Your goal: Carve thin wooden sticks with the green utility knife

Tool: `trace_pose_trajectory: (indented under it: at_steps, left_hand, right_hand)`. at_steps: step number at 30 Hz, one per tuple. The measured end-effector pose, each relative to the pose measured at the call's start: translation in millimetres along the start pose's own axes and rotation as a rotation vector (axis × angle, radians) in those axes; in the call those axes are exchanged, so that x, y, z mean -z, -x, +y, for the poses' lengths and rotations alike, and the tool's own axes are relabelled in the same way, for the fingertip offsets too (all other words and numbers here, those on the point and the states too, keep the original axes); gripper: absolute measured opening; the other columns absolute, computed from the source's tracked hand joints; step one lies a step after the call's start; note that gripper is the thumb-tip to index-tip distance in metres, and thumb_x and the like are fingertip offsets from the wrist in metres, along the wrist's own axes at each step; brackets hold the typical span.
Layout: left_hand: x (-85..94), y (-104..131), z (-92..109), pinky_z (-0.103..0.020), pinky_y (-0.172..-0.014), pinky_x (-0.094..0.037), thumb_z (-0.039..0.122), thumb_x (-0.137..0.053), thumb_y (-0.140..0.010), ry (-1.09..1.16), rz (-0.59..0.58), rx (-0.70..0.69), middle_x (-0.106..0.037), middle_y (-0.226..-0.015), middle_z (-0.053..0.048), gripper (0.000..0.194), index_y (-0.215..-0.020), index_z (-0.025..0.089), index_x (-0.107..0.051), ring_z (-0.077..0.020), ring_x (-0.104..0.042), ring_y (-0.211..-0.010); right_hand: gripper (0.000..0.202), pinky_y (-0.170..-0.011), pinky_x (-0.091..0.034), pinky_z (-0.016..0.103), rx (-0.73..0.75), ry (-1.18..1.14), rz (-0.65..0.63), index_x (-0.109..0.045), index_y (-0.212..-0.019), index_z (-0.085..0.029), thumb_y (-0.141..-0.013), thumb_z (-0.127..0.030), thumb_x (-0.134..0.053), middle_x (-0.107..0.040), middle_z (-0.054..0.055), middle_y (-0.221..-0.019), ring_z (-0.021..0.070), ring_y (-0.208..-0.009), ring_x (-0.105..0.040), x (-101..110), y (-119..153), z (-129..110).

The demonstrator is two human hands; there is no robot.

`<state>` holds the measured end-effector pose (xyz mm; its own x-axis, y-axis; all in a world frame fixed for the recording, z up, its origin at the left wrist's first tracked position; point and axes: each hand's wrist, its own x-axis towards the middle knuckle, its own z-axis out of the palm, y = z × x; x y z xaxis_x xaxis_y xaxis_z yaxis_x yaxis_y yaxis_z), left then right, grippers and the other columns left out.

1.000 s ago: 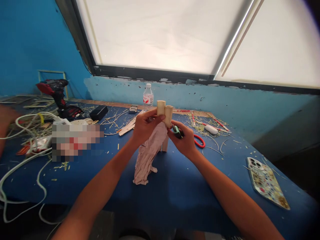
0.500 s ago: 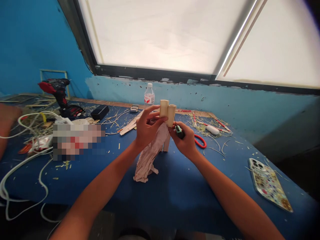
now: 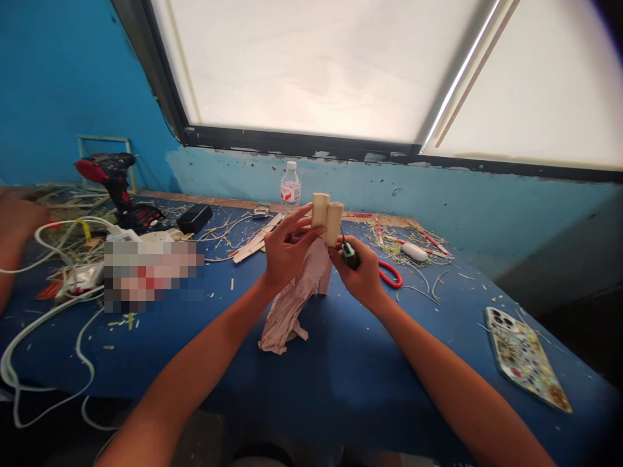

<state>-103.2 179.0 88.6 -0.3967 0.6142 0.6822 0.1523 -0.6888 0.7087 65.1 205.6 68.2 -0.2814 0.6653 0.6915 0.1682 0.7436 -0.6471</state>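
My left hand (image 3: 288, 250) is closed on a pale wooden piece (image 3: 320, 211) with two blocky upper ends side by side, fingers behind and thumb in front. A wrinkled pinkish wrapping (image 3: 292, 308), cloth or paper, hangs below it and reaches down toward the table. Behind that, a flat pale leg (image 3: 323, 279) extends downward. My right hand (image 3: 359, 269) is wrapped round a screwdriver-like tool (image 3: 349, 255) with a black and mint-green handle; its thin dark shaft points up beside the wood. The right fingertips touch the wood's lower right side. The tool's tip is hard to make out.
The blue table (image 3: 370, 383) holds a cordless drill (image 3: 114, 185), white cables (image 3: 80, 350), a plastic bottle (image 3: 291, 187), red-handled scissors or pliers (image 3: 392, 275), a phone (image 3: 528, 360) and scattered shavings. Another person's hand (image 3: 19, 224) is at the left edge.
The other person's hand at the left edge has moved slightly up and to the right. My hands keep nearly the same hold, with the wooden piece shifted only slightly.
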Motion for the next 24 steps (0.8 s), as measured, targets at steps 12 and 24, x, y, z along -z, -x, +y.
trace_pose_trajectory:
  at_steps: [12,24]
  left_hand:
    - [-1.5,2,3,-0.024,-0.066,-0.06,0.034,-0.087,-0.078,-0.02,0.008,-0.033,-0.082,-0.105,-0.002,0.049,-0.125,0.033,-0.076,-0.0127,-0.075,-0.079]
    - [6.9,-6,16,-0.026,-0.071,-0.063,0.038,-0.083,-0.082,-0.095,-0.101,-0.017,-0.082,-0.107,-0.004,0.043,-0.124,0.032,-0.077,-0.0176,-0.078,-0.088]
  right_hand:
    - [0.023,-0.07,-0.048,0.031,-0.001,0.017,0.022,-0.07,-0.104,-0.023,-0.095,-0.044,-0.066,-0.072,0.003,-0.091,0.0178,-0.077,-0.062,0,0,1]
    - [0.032,-0.061,-0.041,0.029,-0.216,0.136,0.176,-0.073,-0.088,-0.019,-0.087,-0.051,-0.071,-0.064,0.0,-0.072,0.0149,-0.064,-0.053,13,-20,30]
